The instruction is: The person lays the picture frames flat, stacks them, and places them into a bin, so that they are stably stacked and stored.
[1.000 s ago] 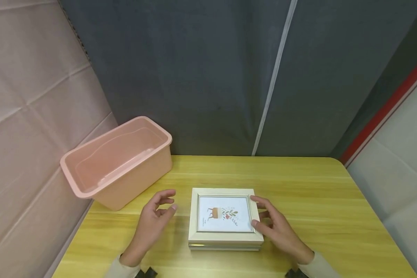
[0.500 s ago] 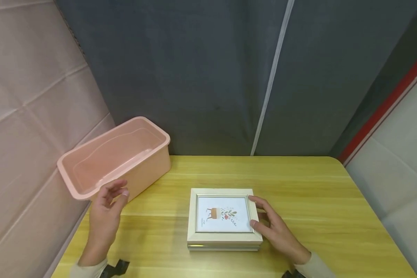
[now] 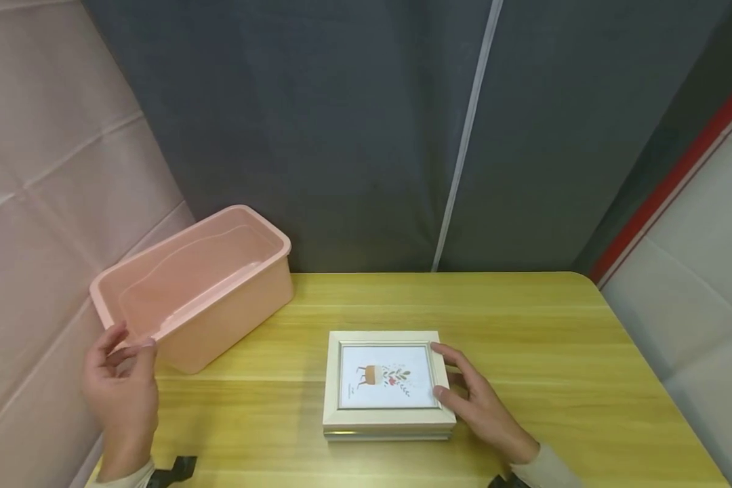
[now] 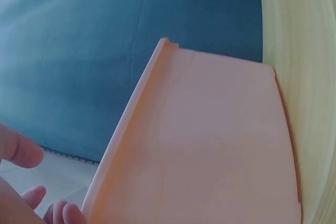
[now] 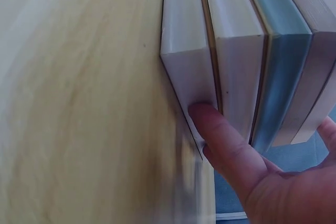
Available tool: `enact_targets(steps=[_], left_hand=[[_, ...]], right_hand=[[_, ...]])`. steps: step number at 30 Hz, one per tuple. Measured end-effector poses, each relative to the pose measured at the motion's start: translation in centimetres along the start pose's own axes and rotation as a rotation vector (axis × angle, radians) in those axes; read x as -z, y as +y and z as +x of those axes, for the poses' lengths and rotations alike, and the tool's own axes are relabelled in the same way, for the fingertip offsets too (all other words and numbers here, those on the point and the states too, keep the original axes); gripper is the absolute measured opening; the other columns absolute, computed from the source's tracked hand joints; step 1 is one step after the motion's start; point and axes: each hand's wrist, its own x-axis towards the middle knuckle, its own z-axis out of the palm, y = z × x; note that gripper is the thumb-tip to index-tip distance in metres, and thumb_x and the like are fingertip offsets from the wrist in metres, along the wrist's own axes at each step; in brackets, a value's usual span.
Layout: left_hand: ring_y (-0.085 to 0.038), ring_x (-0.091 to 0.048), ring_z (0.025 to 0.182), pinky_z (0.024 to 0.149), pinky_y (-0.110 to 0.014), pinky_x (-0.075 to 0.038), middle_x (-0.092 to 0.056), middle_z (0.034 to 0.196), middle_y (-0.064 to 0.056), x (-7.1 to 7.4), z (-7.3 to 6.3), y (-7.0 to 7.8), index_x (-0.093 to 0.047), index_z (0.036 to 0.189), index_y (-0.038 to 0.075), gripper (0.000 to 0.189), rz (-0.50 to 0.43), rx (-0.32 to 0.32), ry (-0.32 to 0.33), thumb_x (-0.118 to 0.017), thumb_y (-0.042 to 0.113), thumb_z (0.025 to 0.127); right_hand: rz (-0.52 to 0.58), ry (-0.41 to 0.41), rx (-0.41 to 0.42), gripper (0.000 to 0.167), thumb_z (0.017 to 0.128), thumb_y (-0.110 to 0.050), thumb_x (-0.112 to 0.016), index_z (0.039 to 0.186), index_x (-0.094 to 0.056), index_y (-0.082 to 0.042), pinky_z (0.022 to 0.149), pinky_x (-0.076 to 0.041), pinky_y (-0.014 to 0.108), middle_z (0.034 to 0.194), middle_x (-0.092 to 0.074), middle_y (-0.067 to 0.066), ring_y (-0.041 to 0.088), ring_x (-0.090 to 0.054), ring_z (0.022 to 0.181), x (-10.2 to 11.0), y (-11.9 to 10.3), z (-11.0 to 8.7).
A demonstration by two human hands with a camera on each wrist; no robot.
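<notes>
A cream picture frame (image 3: 385,418) with a plant-and-pot print lies on the table, the topmost layer of a stack (image 5: 239,82) whose side shows white, blue and greyish layers. My right hand (image 3: 482,403) rests at its right edge, thumb and forefinger on the top. In the right wrist view a fingertip (image 5: 207,116) touches the lowest layer's side. By the near left corner of a pink plastic bin (image 3: 232,308) is my left hand (image 3: 122,393), overlapping the rim in the head view. Its thumb and fingers stand apart around nothing; in the left wrist view they show beside the rim.
The yellow wood-grain table (image 3: 537,339) extends right of the frames. A dark grey curtain (image 3: 329,135) hangs behind, and a pale panelled wall (image 3: 36,271) stands close on the left, beside the bin. A red-edged white panel (image 3: 695,285) is at the right.
My left hand has swung left from beside the frame to the bin's near left corner. My right hand keeps its place at the frame's edge. The whole head view has shifted slightly.
</notes>
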Motion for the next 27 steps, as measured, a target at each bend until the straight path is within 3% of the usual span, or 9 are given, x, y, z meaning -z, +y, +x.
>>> enact_targets(steps=[4,9,11,14,16,18,20,23,27], left_hand=[[-0.006,-0.055,0.097,0.067,-0.005,-0.049,-0.061,0.119,0.005,0.5,1.2,-0.1,-0.07,0.133,0.011,0.045,0.089,0.019,0.107,-0.071,-0.002,0.09],[-0.004,-0.051,0.104,0.073,-0.005,-0.047,-0.054,0.118,0.01,0.4,2.7,-1.0,-0.068,0.138,0.013,0.049,0.165,0.063,0.16,-0.071,0.003,0.09],[-0.004,-0.051,0.104,0.073,-0.004,-0.049,-0.05,0.118,0.01,0.3,3.2,-1.3,-0.066,0.141,0.013,0.052,0.144,0.089,0.162,-0.071,0.003,0.09],[-0.007,-0.055,0.107,0.072,-0.004,-0.054,-0.049,0.121,0.005,0.4,3.9,-1.8,-0.059,0.149,0.011,0.06,0.063,0.152,0.124,-0.07,0.0,0.091],[-0.013,-0.058,0.119,0.076,-0.005,-0.055,-0.053,0.136,-0.005,0.6,4.3,-2.1,-0.051,0.155,0.011,0.065,0.042,0.206,0.078,-0.068,0.0,0.093],[-0.017,-0.053,0.133,0.081,-0.004,-0.053,-0.048,0.155,-0.012,0.8,4.7,-2.5,-0.044,0.161,0.014,0.069,0.065,0.253,0.032,-0.066,0.004,0.097],[-0.016,-0.047,0.137,0.079,-0.005,-0.051,-0.035,0.169,-0.008,1.0,4.9,-2.7,-0.038,0.164,0.02,0.071,0.1,0.3,-0.007,-0.064,0.008,0.099],[-0.015,-0.047,0.129,0.068,-0.01,-0.051,-0.029,0.172,-0.003,1.1,5.1,-2.8,-0.033,0.165,0.03,0.072,0.125,0.353,-0.058,-0.063,0.012,0.102],[-0.012,-0.048,0.109,0.06,-0.015,-0.051,-0.041,0.156,0.002,0.9,4.8,-2.8,-0.034,0.163,0.033,0.072,0.118,0.385,-0.101,-0.066,0.013,0.101]], right_hand=[[-0.001,0.002,-0.004,0.065,0.102,-0.014,-0.067,0.161,-0.041,-0.026,0.083,-0.062,0.034,0.155,-0.045,0.025,0.047,-0.06,0.125,0.0,0.0,0.0],[0.006,0.0,0.005,0.066,0.102,-0.013,-0.067,0.161,-0.041,-0.026,0.082,-0.063,0.035,0.155,-0.045,0.025,0.045,-0.061,0.123,0.0,0.0,0.2],[0.012,-0.006,0.013,0.066,0.102,-0.013,-0.067,0.161,-0.04,-0.025,0.081,-0.064,0.036,0.155,-0.045,0.025,0.043,-0.062,0.121,-0.1,0.1,0.2],[0.012,-0.015,0.02,0.066,0.103,-0.012,-0.067,0.162,-0.039,-0.025,0.081,-0.064,0.036,0.154,-0.045,0.025,0.036,-0.064,0.119,-0.3,0.1,0.3],[0.005,-0.018,0.018,0.067,0.103,-0.013,-0.067,0.162,-0.039,-0.025,0.081,-0.064,0.036,0.154,-0.045,0.024,0.032,-0.065,0.118,-0.3,0.1,0.3],[-0.002,-0.019,0.016,0.067,0.103,-0.014,-0.067,0.162,-0.039,-0.026,0.081,-0.064,0.035,0.154,-0.046,0.024,0.032,-0.065,0.118,-0.3,0.1,0.3],[-0.008,-0.02,0.017,0.067,0.103,-0.014,-0.067,0.162,-0.039,-0.026,0.081,-0.063,0.035,0.154,-0.046,0.024,0.035,-0.065,0.119,-0.3,0.2,0.2],[-0.006,-0.023,0.024,0.067,0.103,-0.014,-0.067,0.162,-0.039,-0.026,0.081,-0.064,0.035,0.154,-0.046,0.025,0.042,-0.063,0.122,-0.3,0.2,0.1],[-0.009,-0.024,0.039,0.067,0.103,-0.013,-0.067,0.162,-0.039,-0.025,0.08,-0.065,0.035,0.153,-0.046,0.025,0.041,-0.064,0.121,-0.2,0.3,0.1]])
